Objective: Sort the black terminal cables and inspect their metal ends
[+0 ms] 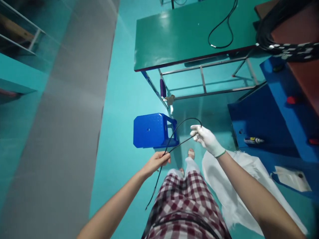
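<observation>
A thin, plain black cord (189,118) is held in the air, out from the green tabletop's (169,41) near edge, bent into one slim loop with a loose tail curving down. The bare left hand (158,161) pinches it where its strands cross; the gloved right hand (205,139) grips the loop's far end.

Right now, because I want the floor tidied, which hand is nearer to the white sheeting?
The right. The gloved right hand appears just beyond the upper-left edge of the white sheeting; the bare left hand is farther off, to the left of both.
</observation>
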`<state>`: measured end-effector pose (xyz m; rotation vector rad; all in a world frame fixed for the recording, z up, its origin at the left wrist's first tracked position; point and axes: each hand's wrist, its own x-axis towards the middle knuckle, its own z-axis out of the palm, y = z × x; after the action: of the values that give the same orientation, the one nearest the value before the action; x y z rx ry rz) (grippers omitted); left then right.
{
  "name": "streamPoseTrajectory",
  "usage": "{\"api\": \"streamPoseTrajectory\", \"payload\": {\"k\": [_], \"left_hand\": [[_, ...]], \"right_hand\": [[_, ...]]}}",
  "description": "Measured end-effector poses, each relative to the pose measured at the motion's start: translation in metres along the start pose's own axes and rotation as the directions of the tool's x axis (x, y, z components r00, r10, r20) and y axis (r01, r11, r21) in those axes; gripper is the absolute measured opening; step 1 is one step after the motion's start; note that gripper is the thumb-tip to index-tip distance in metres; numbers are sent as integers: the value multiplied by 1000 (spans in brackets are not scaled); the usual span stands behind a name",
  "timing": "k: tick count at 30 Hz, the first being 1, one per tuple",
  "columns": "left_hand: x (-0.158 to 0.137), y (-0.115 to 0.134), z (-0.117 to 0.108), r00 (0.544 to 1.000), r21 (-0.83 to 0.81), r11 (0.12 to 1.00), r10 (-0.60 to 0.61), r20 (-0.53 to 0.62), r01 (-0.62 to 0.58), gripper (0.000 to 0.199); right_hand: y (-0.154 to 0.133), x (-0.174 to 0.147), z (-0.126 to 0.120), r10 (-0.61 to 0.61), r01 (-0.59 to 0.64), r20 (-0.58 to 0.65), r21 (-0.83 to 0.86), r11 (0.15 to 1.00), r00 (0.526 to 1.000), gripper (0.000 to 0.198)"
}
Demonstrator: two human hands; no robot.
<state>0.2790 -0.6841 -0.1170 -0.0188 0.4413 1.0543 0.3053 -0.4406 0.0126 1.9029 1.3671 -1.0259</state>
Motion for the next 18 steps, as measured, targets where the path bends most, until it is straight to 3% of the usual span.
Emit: {"api": "streamPoseTrajectory", "payload": {"k": [3, 6, 9, 11, 13, 15, 18], "left_hand": [[74, -44, -34, 987, 116, 993, -3, -158, 22, 56], [141, -101, -69, 957, 239, 970, 34, -290, 38, 49], [187, -157, -96, 932, 346, 937, 84, -352, 47, 40], [205, -185, -106, 901, 482, 875, 172, -399, 46, 33], [215, -204, -111, 842, 665, 746, 342, -417, 27, 26], [215, -215, -113, 789, 761, 647, 488, -374, -40, 18], [205, -229, -113, 757, 775, 626, 547, -356, -88, 10]], "right_hand": [[67, 73, -35, 129, -141, -59, -323, 936, 990, 46], [150, 145, -68, 251, -277, -119, -486, 829, 961, 41], [241, 213, -90, 342, -333, -117, -641, 691, 933, 33], [301, 257, -96, 366, -308, -90, -741, 597, 926, 29], [356, 301, -95, 366, -244, -51, -829, 503, 929, 28], [407, 342, -90, 354, -155, 1, -898, 411, 935, 31], [472, 400, -72, 345, 12, 116, -958, 288, 931, 40]]}}
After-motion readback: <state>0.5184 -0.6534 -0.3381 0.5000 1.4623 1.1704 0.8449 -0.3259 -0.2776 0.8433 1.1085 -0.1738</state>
